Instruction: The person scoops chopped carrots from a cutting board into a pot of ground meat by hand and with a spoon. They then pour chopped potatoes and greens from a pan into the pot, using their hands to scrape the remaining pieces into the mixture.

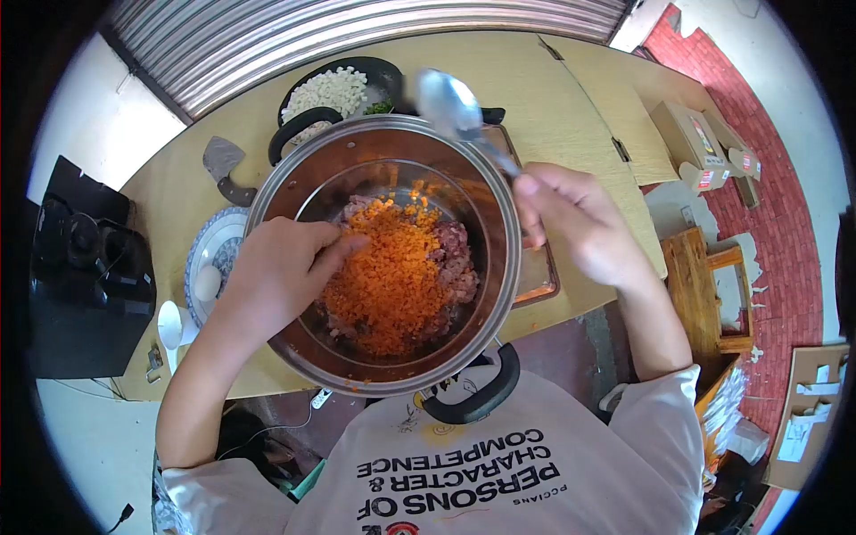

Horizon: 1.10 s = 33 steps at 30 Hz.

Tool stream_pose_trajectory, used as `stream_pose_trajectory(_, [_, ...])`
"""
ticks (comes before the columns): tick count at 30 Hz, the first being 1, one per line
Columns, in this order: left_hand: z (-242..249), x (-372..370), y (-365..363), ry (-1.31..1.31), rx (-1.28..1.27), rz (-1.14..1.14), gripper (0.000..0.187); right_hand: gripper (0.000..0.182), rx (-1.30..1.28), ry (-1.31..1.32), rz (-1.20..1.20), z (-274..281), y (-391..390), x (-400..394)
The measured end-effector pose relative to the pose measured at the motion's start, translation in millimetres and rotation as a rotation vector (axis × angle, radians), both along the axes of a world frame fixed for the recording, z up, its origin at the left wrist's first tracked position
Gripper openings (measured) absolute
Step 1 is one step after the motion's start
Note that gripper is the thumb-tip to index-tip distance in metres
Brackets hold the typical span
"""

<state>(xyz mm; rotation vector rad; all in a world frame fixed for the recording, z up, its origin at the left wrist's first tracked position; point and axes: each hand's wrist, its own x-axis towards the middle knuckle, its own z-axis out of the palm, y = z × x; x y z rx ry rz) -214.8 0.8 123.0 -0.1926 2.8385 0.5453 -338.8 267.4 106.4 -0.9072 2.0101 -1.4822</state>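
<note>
A large steel pot point(267, 192) stands in front of me with a mound of finely chopped orange carrot point(392, 276) on top of ground meat point(456, 263). My left hand point(290, 263) reaches over the pot's left side, its fingers curled near the carrot; the fingertips are partly hidden, so whatever they may hold does not show. In my right hand point(571, 214), closed round its handle, is a metal spoon point(450, 105), slightly blurred, raised over the pot's far right rim with its bowl pointing away from me.
Behind the pot, a black pan point(388, 76) holds diced white pieces point(328, 92) and some chopped greens. Left lie a cleaver point(223, 160), a patterned plate point(198, 259) with an egg point(208, 283), and a white cup point(183, 326). A brown-edged board point(535, 276) sits right, partly beneath the pot.
</note>
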Motion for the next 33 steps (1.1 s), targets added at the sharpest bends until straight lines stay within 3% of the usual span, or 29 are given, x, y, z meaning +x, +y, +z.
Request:
stream_pose_trajectory(1, [-5.0,-0.9,-1.0,0.09,-0.035,-0.061,0.011,0.031,0.012,-0.018,0.015,4.0,-6.9,7.6])
stream_pose_trajectory(3, [-14.6,-1.1,-1.9,0.185,-0.07,-0.124,0.013,0.03,0.019,0.395,0.015,-4.1,-14.2,7.4])
stream_pose_trajectory(5, [-21.5,3.2,-3.4,0.474,0.018,-0.282,0.012,0.029,-0.078,0.44,-0.082,-21.1,-9.1,-3.9])
stream_pose_trajectory(7, [-12.7,6.5,-10.6,0.323,-0.012,-0.307,0.011,0.028,-0.178,0.482,-0.17,-36.5,4.6,-20.2])
stream_pose_trajectory(9, [-10.0,8.9,-13.1,0.176,-0.038,-0.326,0.011,0.022,-0.045,-0.078,-0.293,-49.5,29.3,-40.0])
stream_pose_trajectory(11, [-13.9,13.2,-9.6,0.418,0.009,-0.268,0.01,0.022,0.106,-0.022,-0.28,-93.4,34.8,-49.5])
stream_pose_trajectory(13, [-18.2,16.5,-2.9,0.491,0.023,-0.231,0.009,0.024,0.254,0.032,-0.263,-120.5,27.8,-54.6])
stream_pose_trajectory(15, [-17.8,21.1,-4.6,0.558,0.038,-0.195,0.008,0.03,0.408,-0.032,-0.052,-128.1,16.7,-54.7])
stream_pose_trajectory(16, [-15.5,22.3,-6.9,0.497,0.042,-0.227,0.008,0.033,0.528,0.128,-0.011,-118.2,11.8,-54.7])
stream_pose_trajectory(17, [-14.3,23.9,-8.7,0.436,0.049,-0.261,0.007,0.033,0.529,0.128,-0.002,-117.6,7.1,-54.9])
stream_pose_trajectory(19, [-15.2,27.4,-11.3,0.394,0.065,-0.253,0.007,0.027,0.659,0.569,0.062,-117.2,2.0,-55.1])
stream_pose_trajectory(21, [-13.0,28.4,-11.8,0.354,0.085,-0.249,0.007,0.025,0.655,0.658,0.136,-113.9,0.1,-59.9])
stream_pose_trajectory(23, [-3.0,27.0,-11.9,0.149,-0.047,-0.336,0.007,0.023,0.642,0.751,0.209,-100.0,-7.2,-69.0])
stream_pose_trajectory(25, [-11.4,30.0,-12.2,0.267,0.016,-0.334,0.007,0.017,0.786,0.779,0.271,-71.2,-19.8,-83.4])
stream_pose_trajectory(29, [-27.0,33.4,-1.8,0.542,0.134,-0.196,0.018,0.019,0.548,0.828,-0.082,-54.4,-65.3,-121.5])
stream_pose_trajectory(30, [-25.5,33.9,-1.3,0.543,0.133,-0.19,0.018,0.019,0.546,0.83,-0.076,-61.2,-78.4,-135.3])
stream_pose_trajectory(32, [-21.4,35.0,-1.9,0.544,0.234,-0.188,0.023,0.027,0.35,1.278,-0.195,-88.1,-103.7,-161.7])
stream_pose_trajectory(33, [-21.9,35.1,-2.8,0.547,0.231,-0.182,0.023,0.027,0.345,1.281,-0.191,-90.9,-114.5,-163.1])
